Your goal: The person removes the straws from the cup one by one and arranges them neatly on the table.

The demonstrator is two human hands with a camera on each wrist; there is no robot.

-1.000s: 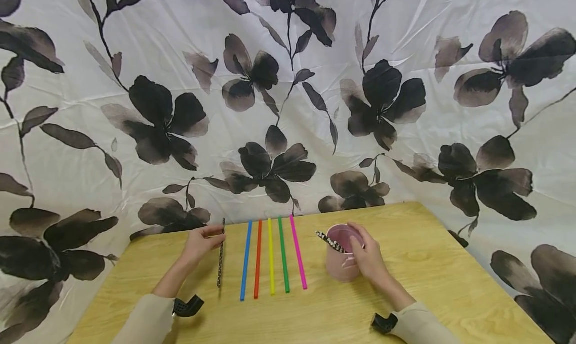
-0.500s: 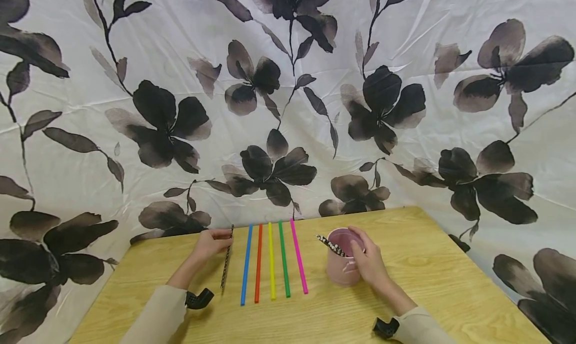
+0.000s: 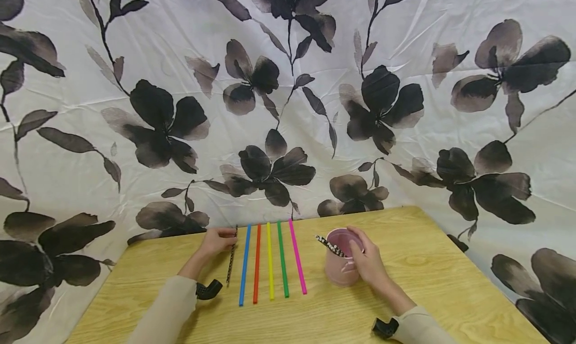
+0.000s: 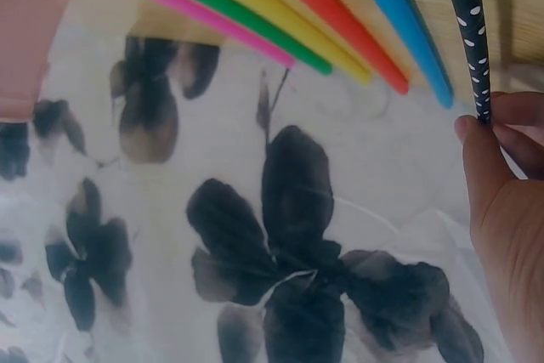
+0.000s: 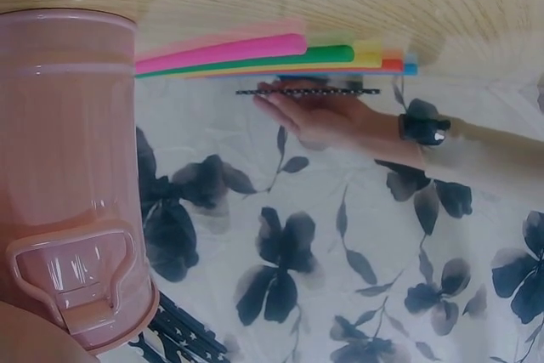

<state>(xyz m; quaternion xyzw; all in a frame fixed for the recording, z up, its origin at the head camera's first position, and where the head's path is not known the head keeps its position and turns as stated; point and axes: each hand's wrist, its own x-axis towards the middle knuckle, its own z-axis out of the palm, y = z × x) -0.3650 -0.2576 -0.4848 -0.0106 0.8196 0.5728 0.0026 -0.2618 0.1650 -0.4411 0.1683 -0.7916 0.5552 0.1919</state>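
Note:
My left hand [image 3: 217,241] pinches a black straw with white dots [image 3: 231,265] near its far end, thumb against fingers. In the left wrist view this dotted straw [image 4: 469,27] is held just beside the blue straw [image 4: 399,23]. To its right, a row of straws lies on the table: blue, red [image 3: 256,266], yellow [image 3: 270,264], green [image 3: 283,264] and pink [image 3: 297,259]. My right hand [image 3: 371,261] grips the rim of a pink metal pail [image 3: 336,273] with a small handle [image 5: 72,269] on its side. More black dotted straws [image 3: 330,245] lean inside it.
A wooden table [image 3: 418,264] carries everything. Directly behind its back edge hangs a white cloth with dark flowers [image 3: 270,134]. Black wrist cameras [image 3: 209,289] sit at both sleeves.
My left hand has moved right with the dotted straw, bringing it nearer the blue one. The straw now leans slightly. My right hand stays on the pail.

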